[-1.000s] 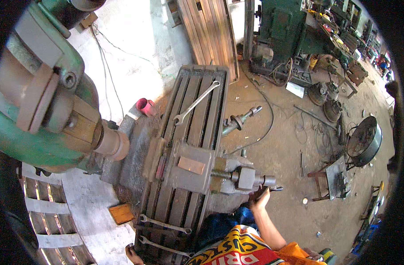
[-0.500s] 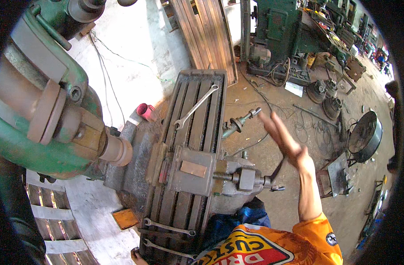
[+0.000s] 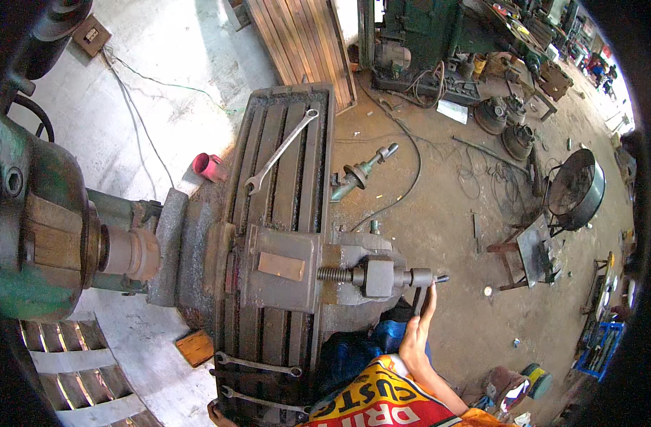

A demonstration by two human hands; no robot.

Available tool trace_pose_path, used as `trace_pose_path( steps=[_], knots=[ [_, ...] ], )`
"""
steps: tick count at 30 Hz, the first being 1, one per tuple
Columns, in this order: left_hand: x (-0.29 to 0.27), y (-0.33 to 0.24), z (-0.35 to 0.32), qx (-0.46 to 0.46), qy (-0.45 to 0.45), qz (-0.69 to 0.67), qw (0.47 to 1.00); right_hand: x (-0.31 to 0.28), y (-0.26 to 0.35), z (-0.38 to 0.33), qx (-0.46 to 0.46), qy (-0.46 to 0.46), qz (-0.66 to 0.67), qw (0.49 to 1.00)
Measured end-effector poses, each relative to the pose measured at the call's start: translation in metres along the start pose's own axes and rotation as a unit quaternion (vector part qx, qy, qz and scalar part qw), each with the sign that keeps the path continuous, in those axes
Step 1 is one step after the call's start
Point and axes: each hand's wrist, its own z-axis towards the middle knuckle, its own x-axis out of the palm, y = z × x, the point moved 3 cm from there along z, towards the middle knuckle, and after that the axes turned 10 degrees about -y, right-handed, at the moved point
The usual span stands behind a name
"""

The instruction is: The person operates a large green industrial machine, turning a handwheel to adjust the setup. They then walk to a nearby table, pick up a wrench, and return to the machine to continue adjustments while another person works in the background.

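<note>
Right hand [image 3: 414, 339] points forward, fingers [image 3: 429, 306] straight along the crank handle [image 3: 417, 302].

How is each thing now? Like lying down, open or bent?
Right hand: fingers straight, against the crank handle.
Left hand: mostly out of view.
Three wrenches: lying on the slotted table.
Brown rectangle: lying on the vise.
Big screw: threads showing.
Red mug: uncovered.
Round black pan: uncovered.
Black cable: curving across the floor.

Grey vise [image 3: 297, 293], red cup [image 3: 210, 168], green machine [image 3: 44, 293]
</note>
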Motion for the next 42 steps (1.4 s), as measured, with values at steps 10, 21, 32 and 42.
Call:
trace_pose_path(
  steps=[10, 21, 32, 42],
  knots=[
    [0.010, -0.014, -0.002, -0.135, -0.066, -0.007, 0.989, 0.070, -0.124, 0.033, 0.453, -0.082, 0.517, 0.722],
    [0.015, -0.024, -0.003, -0.115, -0.043, 0.025, 0.992, 0.064, 0.145, 0.242, 0.023, 0.426, 0.359, 0.830],
    [-0.001, 0.001, -0.001, -0.130, -0.031, 0.003, 0.991, -0.031, 0.161, 0.038, -0.177, 0.302, -0.144, 0.926],
    [0.003, -0.005, 0.000, -0.103, -0.056, 0.065, 0.991, 0.021, -0.025, -0.016, 0.078, -0.023, 0.084, 0.993]
  ],
)
